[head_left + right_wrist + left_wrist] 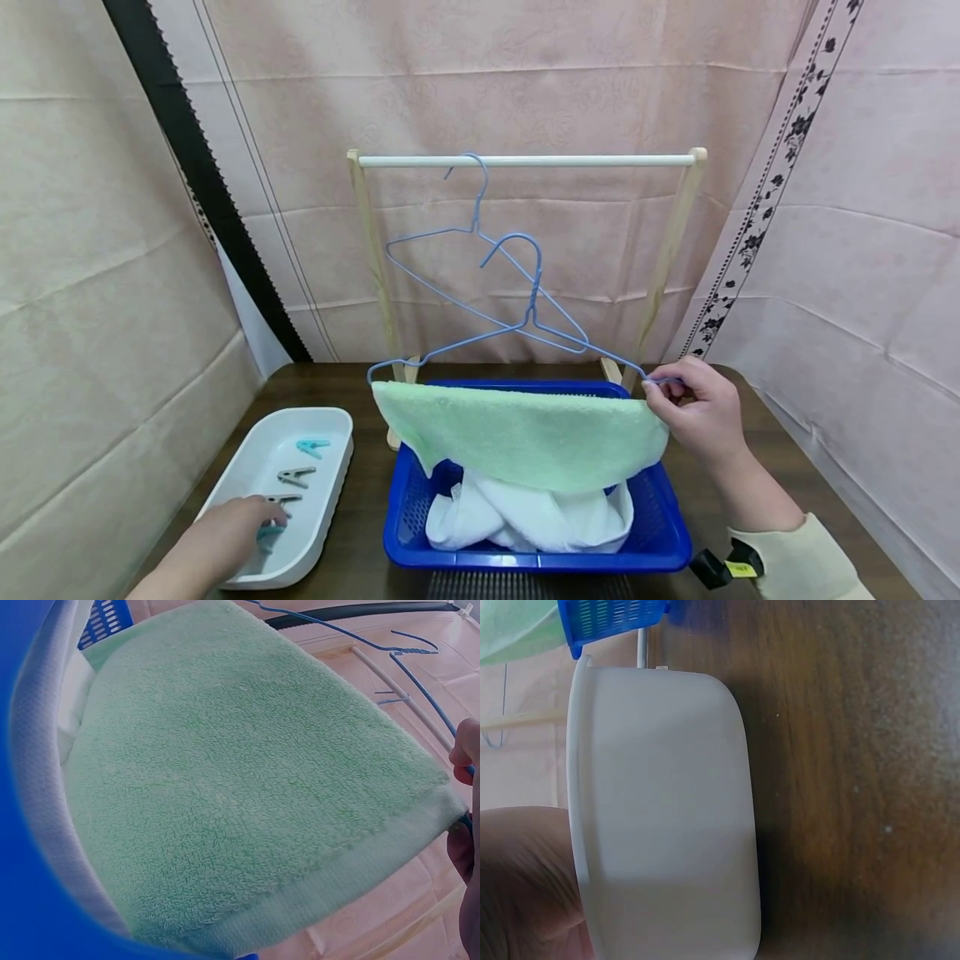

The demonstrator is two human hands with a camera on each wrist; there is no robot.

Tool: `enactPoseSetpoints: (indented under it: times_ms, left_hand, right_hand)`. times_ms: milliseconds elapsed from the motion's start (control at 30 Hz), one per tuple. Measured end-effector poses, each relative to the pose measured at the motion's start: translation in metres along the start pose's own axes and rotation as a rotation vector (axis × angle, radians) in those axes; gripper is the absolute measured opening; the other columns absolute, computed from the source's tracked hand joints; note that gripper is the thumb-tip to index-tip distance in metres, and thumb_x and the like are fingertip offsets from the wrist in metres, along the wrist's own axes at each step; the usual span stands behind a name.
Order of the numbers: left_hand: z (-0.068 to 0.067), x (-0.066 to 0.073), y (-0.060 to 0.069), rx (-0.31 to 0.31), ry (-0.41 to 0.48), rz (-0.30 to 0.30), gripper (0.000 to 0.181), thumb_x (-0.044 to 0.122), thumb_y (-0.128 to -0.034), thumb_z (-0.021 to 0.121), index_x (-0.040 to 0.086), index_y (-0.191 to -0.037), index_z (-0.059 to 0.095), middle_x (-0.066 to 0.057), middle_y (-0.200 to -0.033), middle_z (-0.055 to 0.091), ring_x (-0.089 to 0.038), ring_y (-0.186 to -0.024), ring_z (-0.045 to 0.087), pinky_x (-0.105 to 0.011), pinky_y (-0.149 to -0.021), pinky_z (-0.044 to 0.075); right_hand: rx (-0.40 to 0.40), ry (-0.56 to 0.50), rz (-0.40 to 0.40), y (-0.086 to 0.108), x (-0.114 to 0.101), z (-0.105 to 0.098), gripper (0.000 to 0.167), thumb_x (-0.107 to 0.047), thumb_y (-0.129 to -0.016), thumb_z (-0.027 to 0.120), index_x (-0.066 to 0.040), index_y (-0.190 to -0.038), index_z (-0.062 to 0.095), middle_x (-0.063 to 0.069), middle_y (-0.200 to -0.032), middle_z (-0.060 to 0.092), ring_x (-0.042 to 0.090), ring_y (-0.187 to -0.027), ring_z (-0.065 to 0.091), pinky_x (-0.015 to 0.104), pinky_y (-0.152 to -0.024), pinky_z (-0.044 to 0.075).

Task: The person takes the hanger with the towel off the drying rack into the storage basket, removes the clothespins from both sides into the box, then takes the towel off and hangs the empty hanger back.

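My right hand pinches the right corner of a blue wire hanger, in front of the rack. A light green towel hangs folded over the hanger's lower bar, above the basket; its terry surface fills much of the right wrist view. My left hand is in the white tray, its fingers bent down beside a teal clothespin and a grey clothespin. Whether the fingertips grip a clothespin is hidden. Another grey clothespin and a light blue clothespin lie farther back.
A blue basket with white cloth inside stands below the towel. Behind it is a rack with a white rod, from which a second blue hanger hangs. Curtains surround the brown table.
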State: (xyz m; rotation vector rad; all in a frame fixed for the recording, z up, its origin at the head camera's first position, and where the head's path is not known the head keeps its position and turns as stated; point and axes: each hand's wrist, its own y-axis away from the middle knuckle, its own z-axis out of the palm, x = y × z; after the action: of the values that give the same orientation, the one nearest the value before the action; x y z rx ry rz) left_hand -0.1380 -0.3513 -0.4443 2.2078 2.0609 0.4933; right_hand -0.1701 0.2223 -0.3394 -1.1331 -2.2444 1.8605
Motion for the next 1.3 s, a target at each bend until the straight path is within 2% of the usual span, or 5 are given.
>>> enactPoseSetpoints:
  times_ms: [267, 533, 733, 933, 1300]
  left_hand:
    - [0.0, 0.001, -0.002, 0.022, -0.019, 0.012, 0.024, -0.001, -0.0804, 0.073, 0.018, -0.095, 0.073, -0.005, -0.099, 0.07, -0.019, -0.082, 0.058, -0.054, -0.082, 0.051]
    - [-0.004, 0.002, 0.001, 0.189, -0.079, 0.051, 0.007, 0.018, -0.0847, 0.075, 0.018, -0.091, 0.072, 0.002, -0.085, 0.066, -0.015, -0.074, 0.058, -0.046, -0.071, 0.052]
    - [-0.014, 0.008, 0.001, 0.199, -0.015, -0.01, 0.015, 0.022, -0.0881, 0.071, 0.013, -0.1, 0.073, -0.005, -0.094, 0.069, -0.019, -0.08, 0.062, -0.052, -0.075, 0.052]
    - [-0.024, 0.018, 0.001, 0.28, 0.034, -0.029, 0.023, 0.022, -0.0895, 0.068, 0.008, -0.107, 0.073, -0.011, -0.098, 0.07, -0.024, -0.082, 0.064, -0.054, -0.075, 0.051]
    - [-0.046, 0.049, 0.001, 0.394, 0.15, 0.034, 0.033, 0.031, -0.0949, 0.063, 0.007, -0.117, 0.069, -0.007, -0.104, 0.069, -0.023, -0.09, 0.064, -0.05, -0.075, 0.052]
  right_hand:
    - [0.002, -0.003, 0.002, 0.001, -0.001, -0.001, 0.011, -0.004, -0.085, 0.069, 0.003, -0.076, 0.067, 0.008, -0.066, 0.047, 0.01, -0.066, 0.042, 0.019, -0.057, 0.036]
    - [-0.005, 0.01, 0.009, -0.001, -0.007, -0.003, 0.009, 0.01, -0.076, 0.069, 0.002, -0.076, 0.067, 0.007, -0.066, 0.048, 0.01, -0.066, 0.041, 0.02, -0.057, 0.036]
    - [-0.011, 0.019, 0.013, -0.001, -0.008, -0.003, 0.009, 0.011, -0.077, 0.069, 0.002, -0.077, 0.067, 0.007, -0.067, 0.048, 0.01, -0.066, 0.041, 0.02, -0.057, 0.037]
    - [-0.006, 0.021, 0.015, 0.0, -0.001, -0.001, 0.015, 0.016, -0.071, 0.07, 0.002, -0.077, 0.067, 0.007, -0.066, 0.047, 0.01, -0.066, 0.041, 0.018, -0.058, 0.036]
    - [-0.004, 0.013, 0.014, 0.0, 0.0, 0.0, 0.008, 0.009, -0.077, 0.071, 0.002, -0.077, 0.068, 0.007, -0.067, 0.048, 0.011, -0.066, 0.042, 0.017, -0.058, 0.037]
